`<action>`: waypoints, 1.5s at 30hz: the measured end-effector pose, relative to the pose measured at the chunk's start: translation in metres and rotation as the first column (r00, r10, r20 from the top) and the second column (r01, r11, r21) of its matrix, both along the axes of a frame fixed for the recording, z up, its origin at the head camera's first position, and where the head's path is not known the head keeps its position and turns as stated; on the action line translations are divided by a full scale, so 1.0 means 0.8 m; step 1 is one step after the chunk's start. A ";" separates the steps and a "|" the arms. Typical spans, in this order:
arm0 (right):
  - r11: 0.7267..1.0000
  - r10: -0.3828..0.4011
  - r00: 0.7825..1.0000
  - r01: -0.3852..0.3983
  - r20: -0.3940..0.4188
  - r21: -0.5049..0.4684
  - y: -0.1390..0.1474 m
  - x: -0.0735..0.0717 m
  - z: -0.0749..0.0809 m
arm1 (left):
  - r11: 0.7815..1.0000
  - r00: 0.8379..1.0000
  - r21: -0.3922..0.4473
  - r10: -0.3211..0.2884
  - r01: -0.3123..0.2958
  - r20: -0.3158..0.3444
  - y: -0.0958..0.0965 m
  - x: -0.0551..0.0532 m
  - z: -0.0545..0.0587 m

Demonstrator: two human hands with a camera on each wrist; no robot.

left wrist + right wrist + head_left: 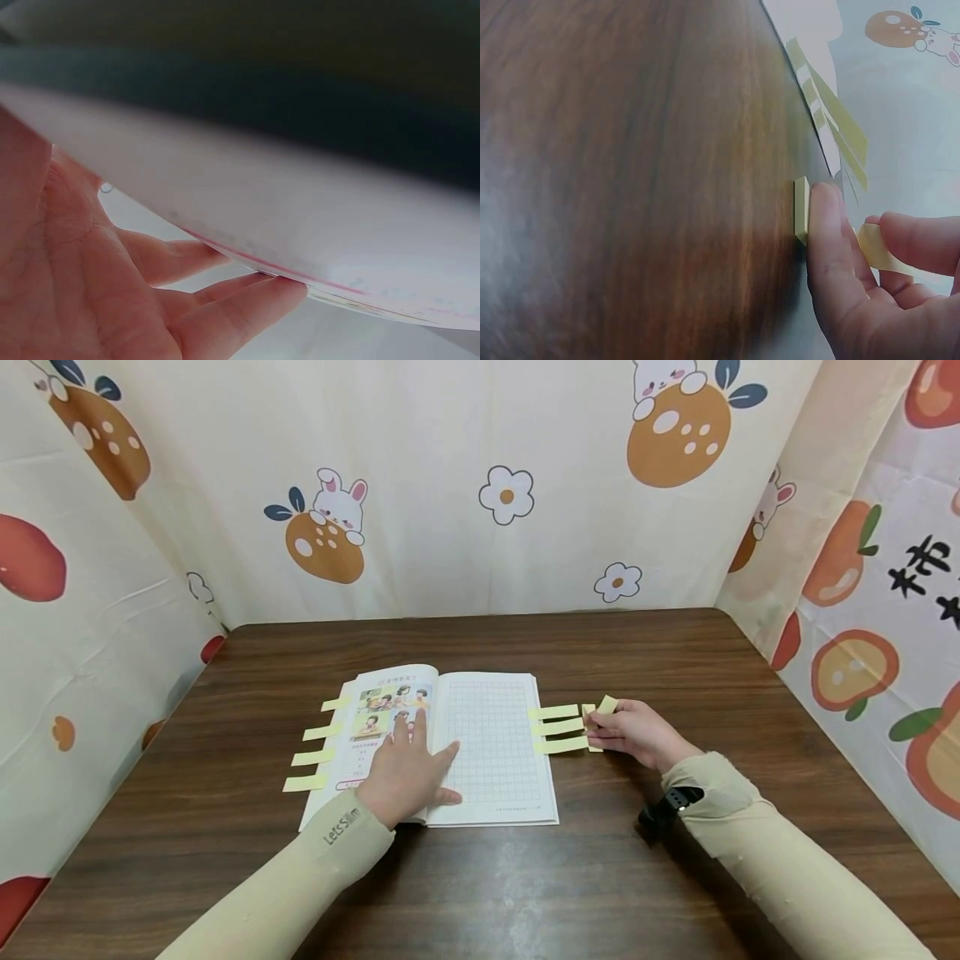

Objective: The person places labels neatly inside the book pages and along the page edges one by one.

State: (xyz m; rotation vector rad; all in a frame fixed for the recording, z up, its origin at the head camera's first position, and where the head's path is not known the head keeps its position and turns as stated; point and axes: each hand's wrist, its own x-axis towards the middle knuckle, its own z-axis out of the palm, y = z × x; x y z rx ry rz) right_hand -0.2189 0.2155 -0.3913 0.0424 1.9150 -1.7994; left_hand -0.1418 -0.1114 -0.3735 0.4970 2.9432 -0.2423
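Note:
An open book (495, 777) lies on the table, with a picture page on the left and a grid page on the right. My left hand (408, 772) rests on the book with its fingers spread over the left page and its thumb near the middle fold. Beyond the book's right edge, my right hand (641, 733) pinches a yellow sticky strip (877, 251) between thumb and finger. Its lower fingers touch a narrow pad of yellow sticky notes (801, 210). Three yellow strips (564, 727) stick out from the right page.
Several more yellow strips (309, 758) jut out along the book's left edge. The brown wooden table (480, 893) ends at a printed curtain (450, 552) at the back, with more curtain at both sides. A dark wrist camera (667, 810) sits at the right sleeve.

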 end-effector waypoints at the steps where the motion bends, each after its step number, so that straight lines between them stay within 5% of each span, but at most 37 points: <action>1: 1.000 -0.002 1.000 0.002 0.001 -0.001 0.000 0.000 0.000 | 1.000 1.000 0.001 0.000 0.000 0.001 0.000 0.000 0.000; 29: 0.995 -0.039 0.999 0.040 0.019 -0.088 0.008 0.001 -0.008 | 1.000 1.000 0.015 0.004 -0.004 0.003 -0.001 0.000 -0.001; 45: 0.990 -0.053 0.994 0.066 0.100 -0.125 0.014 -0.005 0.001 | 1.000 1.000 0.023 0.008 -0.008 0.012 -0.001 -0.001 0.000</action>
